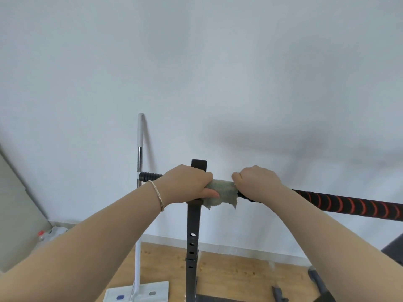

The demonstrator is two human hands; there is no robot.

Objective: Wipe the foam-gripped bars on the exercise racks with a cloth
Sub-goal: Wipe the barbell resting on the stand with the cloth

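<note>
A black bar with red spiral foam grip (349, 204) runs from a ribbed black end cap at the left to the right edge of view. It rests on the black upright post of the rack (193, 232). A pale green cloth (224, 191) is wrapped over the bar just right of the post. My left hand (187, 185) grips the cloth and the bar beside the post. My right hand (256, 184) grips the bar at the cloth's right edge. A thin bracelet sits on my left wrist.
A flat mop (139, 214) leans against the white wall left of the rack, its pad on the wooden floor. Plastic bottles (46, 235) stand in the left corner by a grey panel. Dark rack base parts (318, 282) lie at the lower right.
</note>
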